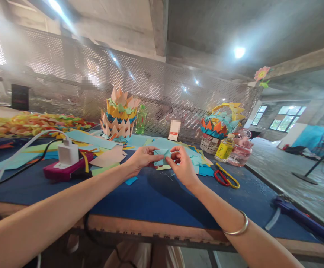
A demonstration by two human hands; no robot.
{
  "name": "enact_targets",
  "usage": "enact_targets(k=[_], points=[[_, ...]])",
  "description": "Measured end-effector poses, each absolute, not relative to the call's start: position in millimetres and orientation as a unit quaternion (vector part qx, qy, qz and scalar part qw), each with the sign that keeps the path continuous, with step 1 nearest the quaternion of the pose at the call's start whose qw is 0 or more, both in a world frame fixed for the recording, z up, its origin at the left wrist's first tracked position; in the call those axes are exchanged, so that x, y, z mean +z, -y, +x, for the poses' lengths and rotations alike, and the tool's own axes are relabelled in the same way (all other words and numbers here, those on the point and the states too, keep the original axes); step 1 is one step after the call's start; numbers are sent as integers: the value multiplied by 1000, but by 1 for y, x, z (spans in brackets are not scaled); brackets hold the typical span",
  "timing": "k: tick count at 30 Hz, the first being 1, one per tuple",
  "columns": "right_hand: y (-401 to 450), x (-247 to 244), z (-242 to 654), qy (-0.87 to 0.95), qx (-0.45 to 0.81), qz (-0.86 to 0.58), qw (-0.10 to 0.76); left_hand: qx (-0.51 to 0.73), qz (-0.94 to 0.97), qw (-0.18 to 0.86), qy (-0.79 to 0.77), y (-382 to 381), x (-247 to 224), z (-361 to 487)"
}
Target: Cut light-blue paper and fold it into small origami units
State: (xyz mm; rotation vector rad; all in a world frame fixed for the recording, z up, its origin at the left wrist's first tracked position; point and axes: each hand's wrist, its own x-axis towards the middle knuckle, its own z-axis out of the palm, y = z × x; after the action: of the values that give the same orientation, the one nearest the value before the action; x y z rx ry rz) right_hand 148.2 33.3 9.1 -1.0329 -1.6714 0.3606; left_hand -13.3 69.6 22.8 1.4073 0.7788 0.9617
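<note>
A small folded piece of light blue paper is held up between my two hands above the table. My left hand pinches its left side, thumb in front and fingers behind. At its right side, the thumb and fingertips of my right hand grip the paper. Creases cross its face, and the fingers hide both side edges. Behind my hands lie loose sheets of light blue paper and other coloured paper. Scissors with red and yellow handles rest to the right of my right hand.
A purple power strip with a white charger sits left. Behind stand a tiered paper-petal piece, a green bottle, a paper basket, a yellow-labelled bottle and a pink jar. A glue gun lies front right.
</note>
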Motion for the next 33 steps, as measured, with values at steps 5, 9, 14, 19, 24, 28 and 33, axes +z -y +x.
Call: enact_targets(k=[5, 9, 14, 19, 24, 28, 33], points=[[-35, 9, 150, 667, 131, -451, 578, 329, 604, 643, -336, -68, 25, -15], [-34, 8, 151, 677, 138, -454, 563, 340, 617, 626, -334, -69, 24, -16], [-35, 8, 153, 669, 173, -450, 565, 345, 630, 596, -360, -71, 23, -17], [-38, 7, 155, 680, 173, -437, 563, 314, 635, 612, -353, -71, 22, -17], [-39, 9, 157, 668, 162, -445, 574, 364, 585, 646, -328, -70, 25, -16], [-40, 10, 158, 647, 192, -449, 586, 402, 583, 647, -285, -67, 28, -15], [-45, 6, 159, 616, 248, -453, 595, 435, 632, 596, -235, -68, 26, -13]])
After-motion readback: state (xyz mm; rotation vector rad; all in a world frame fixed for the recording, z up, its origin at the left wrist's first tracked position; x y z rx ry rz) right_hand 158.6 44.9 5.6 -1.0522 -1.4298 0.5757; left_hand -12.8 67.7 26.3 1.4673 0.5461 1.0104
